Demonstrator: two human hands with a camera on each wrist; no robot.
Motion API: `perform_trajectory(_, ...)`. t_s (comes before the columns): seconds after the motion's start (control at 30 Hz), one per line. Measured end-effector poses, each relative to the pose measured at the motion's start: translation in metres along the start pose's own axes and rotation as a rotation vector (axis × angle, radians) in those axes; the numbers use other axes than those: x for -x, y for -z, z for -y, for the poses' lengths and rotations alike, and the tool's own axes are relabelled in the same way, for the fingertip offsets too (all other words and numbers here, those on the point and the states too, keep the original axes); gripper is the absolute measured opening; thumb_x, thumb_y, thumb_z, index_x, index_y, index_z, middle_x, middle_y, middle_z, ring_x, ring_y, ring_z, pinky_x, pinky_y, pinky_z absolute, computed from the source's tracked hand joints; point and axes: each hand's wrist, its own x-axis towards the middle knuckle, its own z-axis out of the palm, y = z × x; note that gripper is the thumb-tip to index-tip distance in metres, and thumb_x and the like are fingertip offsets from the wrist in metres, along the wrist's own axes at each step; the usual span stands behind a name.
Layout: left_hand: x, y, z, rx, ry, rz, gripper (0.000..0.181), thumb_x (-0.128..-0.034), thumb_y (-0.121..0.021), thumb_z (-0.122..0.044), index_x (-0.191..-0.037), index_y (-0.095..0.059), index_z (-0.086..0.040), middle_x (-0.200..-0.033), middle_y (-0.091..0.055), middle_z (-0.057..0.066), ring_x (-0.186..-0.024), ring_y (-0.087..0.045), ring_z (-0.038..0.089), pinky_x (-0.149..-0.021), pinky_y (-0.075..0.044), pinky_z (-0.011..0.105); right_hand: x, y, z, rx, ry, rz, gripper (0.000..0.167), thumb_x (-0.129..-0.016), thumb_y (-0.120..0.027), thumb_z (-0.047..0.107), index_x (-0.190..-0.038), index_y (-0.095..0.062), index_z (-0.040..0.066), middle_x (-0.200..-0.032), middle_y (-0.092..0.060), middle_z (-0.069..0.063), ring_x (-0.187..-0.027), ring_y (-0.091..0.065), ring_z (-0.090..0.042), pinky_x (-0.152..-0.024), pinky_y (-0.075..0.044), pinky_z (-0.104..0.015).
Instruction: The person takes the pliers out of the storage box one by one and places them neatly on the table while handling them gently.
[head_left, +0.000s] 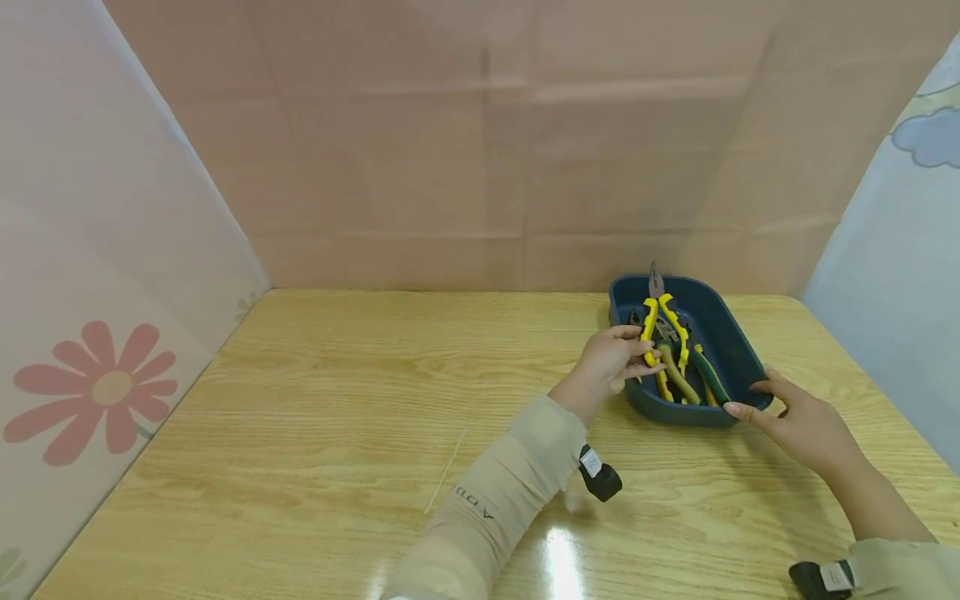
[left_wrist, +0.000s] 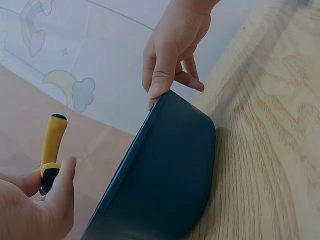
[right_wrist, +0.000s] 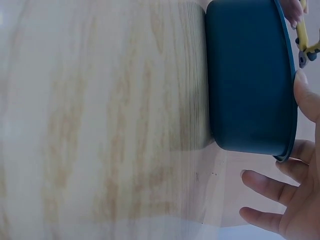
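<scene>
Yellow-and-black pliers (head_left: pixel 649 321) hang over the blue bin (head_left: pixel 682 413), nose pointing away from me, handles spread apart. My left hand (head_left: pixel 607 360) pinches one handle between thumb and fingers. My right hand (head_left: pixel 802 427) clasps the bin's near right corner, thumb on the rim, its lower fingers splayed. Inside lie green-handled pliers (head_left: pixel 709 375) among other tools. Under the bin is the wood-grained bench (head_left: pixel 322 392).

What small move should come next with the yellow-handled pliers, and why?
Probably raise the yellow-handled pliers before any sideways move: the left hand holds one handle, the handles are spread, and other pliers lie below in the dark blue bin, whose rim the right hand holds.
</scene>
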Motion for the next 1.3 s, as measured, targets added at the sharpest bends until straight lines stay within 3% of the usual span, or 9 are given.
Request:
perform_trajectory(0.37,0.002,0.011,-0.003,0.024,-0.007,0.000,0.034,-0.0825,-0.049,0.009,-0.116,-0.048,0.005,-0.096,-0.053,0.022,-0.092,-0.053,0.038,-0.070,-0.049,0.041,-0.001,-0.001,-0.003,0.014,-0.006,-0.013,0.068,-0.085,-0.048,0.045,-0.120,-0.037,-0.012,-0.137,-0.006,-0.028,-0.082,-0.048,-0.041,-0.053,-0.041,-0.042)
perform_trajectory(0.87,0.005,0.031,-0.002,0.017,-0.043,-0.051,0.032,-0.0819,-0.049,0.011,-0.113,-0.051,0.004,-0.091,-0.053,0.017,-0.075,-0.057,0.026,-0.065,-0.050,0.036,0.000,0.001,0.002,0.007,-0.017,0.006,0.069,-0.085,-0.046,0.046,-0.122,-0.036,-0.011,-0.136,-0.007,-0.029,-0.083,-0.048,-0.042,-0.054,-0.040,-0.043)
perform_trajectory(1.1,0.003,0.039,0.001,0.018,-0.046,-0.080,0.032,-0.0820,-0.049,0.011,-0.114,-0.050,0.005,-0.090,-0.053,0.016,-0.086,-0.055,0.033,-0.066,-0.050,0.038,0.000,0.001,0.003,0.000,-0.017,0.002,0.069,-0.085,-0.047,0.046,-0.122,-0.036,-0.011,-0.137,-0.005,-0.027,-0.081,-0.048,-0.039,-0.053,-0.040,-0.042)
perform_trajectory(1.3,0.001,0.045,0.006,0.024,-0.042,-0.125,0.032,-0.0811,-0.049,0.012,-0.112,-0.052,0.005,-0.093,-0.053,0.020,-0.086,-0.055,0.034,-0.067,-0.050,0.039,0.000,0.000,0.001,0.000,-0.010,-0.004,0.069,-0.084,-0.048,0.046,-0.122,-0.036,-0.011,-0.138,-0.004,-0.026,-0.078,-0.049,-0.036,-0.051,-0.041,-0.040)
